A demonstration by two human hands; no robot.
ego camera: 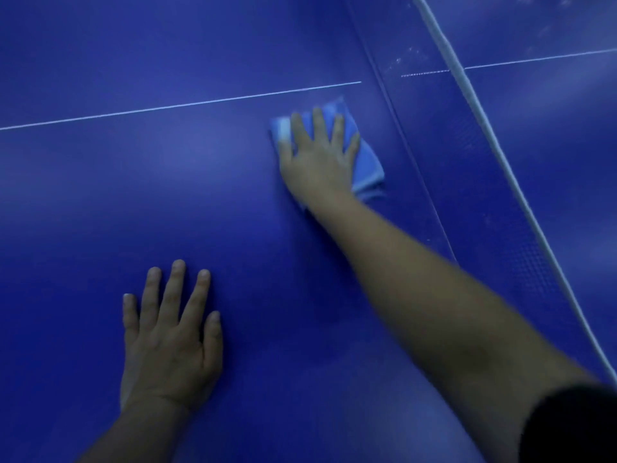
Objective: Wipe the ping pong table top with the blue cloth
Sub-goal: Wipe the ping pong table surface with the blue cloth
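The dark blue ping pong bench (207, 202) fills the view; the right hand (317, 158), fingers spread flat, presses the folded blue cloth (365, 165) beside the net, mid-wipe; the left hand (170, 335) braces, open; next, likely sweep toward unwiped areas

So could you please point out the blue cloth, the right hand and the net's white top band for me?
blue cloth (367, 162): head view, exposed folded edge.
right hand (317, 162): head view, back of hand.
net's white top band (467, 91): head view, upper stretch.
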